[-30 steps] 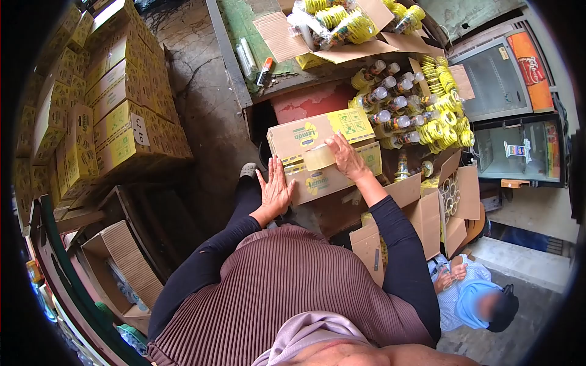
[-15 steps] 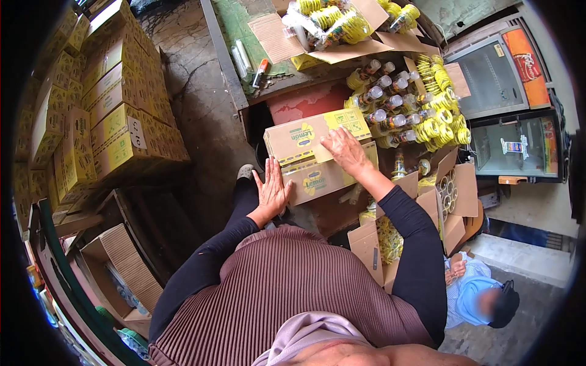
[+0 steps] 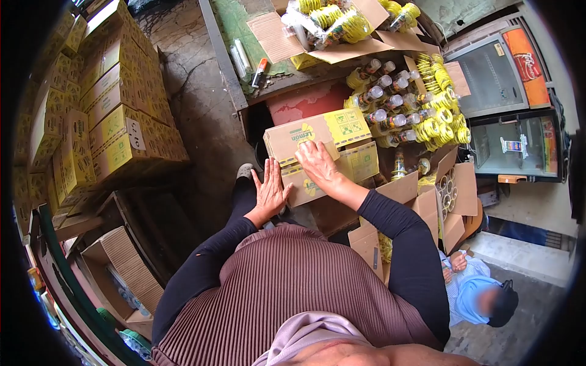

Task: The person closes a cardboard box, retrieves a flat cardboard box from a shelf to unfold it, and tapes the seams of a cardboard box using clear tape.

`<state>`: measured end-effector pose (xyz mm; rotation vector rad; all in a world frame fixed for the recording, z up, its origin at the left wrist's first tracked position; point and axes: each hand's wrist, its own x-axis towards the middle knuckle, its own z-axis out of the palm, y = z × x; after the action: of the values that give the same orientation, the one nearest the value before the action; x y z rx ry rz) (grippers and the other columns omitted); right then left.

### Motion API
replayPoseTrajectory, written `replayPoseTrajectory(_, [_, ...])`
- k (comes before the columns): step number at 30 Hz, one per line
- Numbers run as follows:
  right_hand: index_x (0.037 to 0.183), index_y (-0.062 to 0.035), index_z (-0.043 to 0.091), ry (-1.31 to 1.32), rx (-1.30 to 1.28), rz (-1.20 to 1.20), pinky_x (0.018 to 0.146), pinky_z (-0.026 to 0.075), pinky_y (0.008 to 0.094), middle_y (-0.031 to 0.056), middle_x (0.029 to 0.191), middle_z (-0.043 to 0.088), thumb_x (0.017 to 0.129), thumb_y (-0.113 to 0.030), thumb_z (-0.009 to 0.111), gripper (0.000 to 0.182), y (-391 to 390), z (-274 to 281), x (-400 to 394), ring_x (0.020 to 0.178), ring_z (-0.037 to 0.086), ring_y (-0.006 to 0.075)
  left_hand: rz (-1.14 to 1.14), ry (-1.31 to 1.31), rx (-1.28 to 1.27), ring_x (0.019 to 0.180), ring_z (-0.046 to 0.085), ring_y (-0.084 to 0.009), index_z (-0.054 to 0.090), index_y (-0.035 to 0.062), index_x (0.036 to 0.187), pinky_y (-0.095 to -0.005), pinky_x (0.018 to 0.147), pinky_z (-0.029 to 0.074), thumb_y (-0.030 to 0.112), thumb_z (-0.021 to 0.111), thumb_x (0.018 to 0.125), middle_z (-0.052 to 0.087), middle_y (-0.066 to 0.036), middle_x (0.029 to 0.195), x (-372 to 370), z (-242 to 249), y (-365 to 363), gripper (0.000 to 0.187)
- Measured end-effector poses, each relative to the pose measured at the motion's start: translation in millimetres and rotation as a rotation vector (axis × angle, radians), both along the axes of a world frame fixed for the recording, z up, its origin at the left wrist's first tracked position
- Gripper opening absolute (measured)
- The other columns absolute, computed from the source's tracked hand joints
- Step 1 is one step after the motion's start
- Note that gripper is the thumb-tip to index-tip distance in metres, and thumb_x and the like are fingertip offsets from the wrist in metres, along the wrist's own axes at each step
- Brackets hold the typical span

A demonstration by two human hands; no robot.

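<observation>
A tan and yellow carton (image 3: 354, 125) printed "Lemon" lies in front of me, its two long top flaps meeting along a middle seam. My left hand (image 3: 268, 192) rests flat at the carton's left end, fingers spread. Across the middle of the seam, my right hand (image 3: 320, 168) presses down with bent fingers held together. A plain tan patch (image 3: 333, 150) shows beside its knuckles; whether the fingers grip anything is hidden.
Yellow-ringed bottles (image 3: 397, 104) crowd the right side. Open cartons (image 3: 448, 195) stand nearer. Stacked yellow cartons (image 3: 116, 122) fill the left. A marker (image 3: 259, 70) lies on the green table (image 3: 274, 61). Another person (image 3: 470, 293) is at lower right.
My right hand has slid left along the carton's top, from the right part to the middle. My left hand has stayed almost still at the left end.
</observation>
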<state>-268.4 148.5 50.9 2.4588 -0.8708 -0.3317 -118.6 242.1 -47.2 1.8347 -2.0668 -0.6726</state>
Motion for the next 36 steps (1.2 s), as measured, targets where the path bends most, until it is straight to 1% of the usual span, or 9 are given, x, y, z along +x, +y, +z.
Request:
replayPoseTrajectory(9, [0.093,-0.0144,0.059,0.013,0.049,0.002,0.082,0.033,0.0356,0.0016,0.087,0.050,0.082,-0.025,0.053,0.017,4,-14,13,0.092,0.047,0.0174,-0.065,-0.008,0.045,0.142,-0.005,-0.0327,0.008,-0.0027,0.145,-0.0601,0.106,-0.009,0.052,0.040,0.090,-0.002,-0.022,0.153,15,2,2,0.084])
replayPoseTrajectory(11, [0.093,-0.0148,0.059,0.039,0.033,-0.003,0.082,0.033,0.0357,0.0016,0.086,0.050,0.082,-0.026,0.053,0.017,6,-15,16,0.092,0.047,0.0173,0.011,0.059,-0.009,0.142,-0.006,-0.0348,0.007,-0.0021,0.145,-0.0601,0.106,-0.009,0.050,0.042,0.090,-0.003,-0.024,0.152,18,0,4,0.084])
replayPoseTrajectory(13, [0.093,-0.0151,0.060,0.040,0.011,0.010,0.081,0.032,0.0357,0.0017,0.086,0.051,0.081,-0.026,0.053,0.017,8,-13,18,0.092,0.047,0.0172,-0.003,0.062,-0.070,0.141,-0.006,-0.0367,0.008,-0.0036,0.145,-0.0597,0.107,-0.009,0.046,0.044,0.091,-0.001,-0.026,0.151,21,13,0,0.082])
replayPoseTrajectory(15, [0.094,-0.0140,0.060,0.039,0.021,0.011,0.082,0.034,0.0353,0.0026,0.088,0.052,0.081,-0.024,0.053,0.018,10,-11,18,0.093,0.048,0.0182,-0.197,-0.036,-0.172,0.142,-0.003,-0.0357,0.011,-0.0046,0.144,-0.0581,0.108,-0.009,0.042,0.043,0.092,0.004,-0.025,0.151,15,18,-7,0.077])
replayPoseTrajectory(17, [0.094,-0.0129,0.060,0.038,0.024,0.011,0.083,0.035,0.0350,0.0034,0.090,0.053,0.081,-0.023,0.052,0.019,9,-11,19,0.095,0.048,0.0192,-0.279,-0.066,-0.252,0.142,0.005,-0.0319,0.022,-0.0055,0.141,-0.0556,0.110,-0.007,0.039,0.044,0.092,0.015,-0.020,0.151,4,11,-11,0.070])
replayPoseTrajectory(19, [0.094,-0.0140,0.060,0.003,0.035,0.022,0.081,0.033,0.0349,0.0021,0.085,0.052,0.080,-0.026,0.053,0.020,7,-17,18,0.091,0.048,0.0169,-0.325,-0.034,-0.160,0.142,0.007,-0.0310,0.024,-0.0055,0.140,-0.0556,0.111,-0.004,0.039,0.045,0.091,0.016,-0.020,0.151,1,11,-14,0.070])
replayPoseTrajectory(25, [0.091,-0.0135,0.059,-0.145,0.102,0.055,0.081,0.037,0.0351,0.0030,0.087,0.055,0.082,-0.023,0.052,0.015,-13,4,-2,0.094,0.051,0.0191,-0.329,-0.052,-0.231,0.143,0.009,-0.0287,0.027,-0.0039,0.140,-0.0543,0.111,0.000,0.038,0.048,0.089,0.017,-0.019,0.151,0,22,-17,0.070])
replayPoseTrajectory(30, [0.091,-0.0126,0.058,-0.321,0.187,0.055,0.078,0.040,0.0356,0.0034,0.088,0.056,0.081,-0.019,0.054,0.013,-21,14,-17,0.093,0.052,0.0195,-0.458,-0.034,-0.295,0.141,0.015,-0.0305,0.025,-0.0030,0.141,-0.0444,0.114,0.010,0.038,0.048,0.089,0.022,-0.019,0.149,-4,23,-33,0.070])
replayPoseTrajectory(36, [0.092,-0.0146,0.057,-0.401,0.216,0.068,0.078,0.041,0.0353,0.0022,0.089,0.055,0.080,-0.018,0.055,0.013,-25,8,-19,0.092,0.052,0.0194,-0.470,0.013,-0.233,0.140,0.018,-0.0309,0.027,-0.0037,0.140,-0.0426,0.114,0.014,0.038,0.047,0.090,0.023,-0.019,0.149,-2,24,-35,0.068])
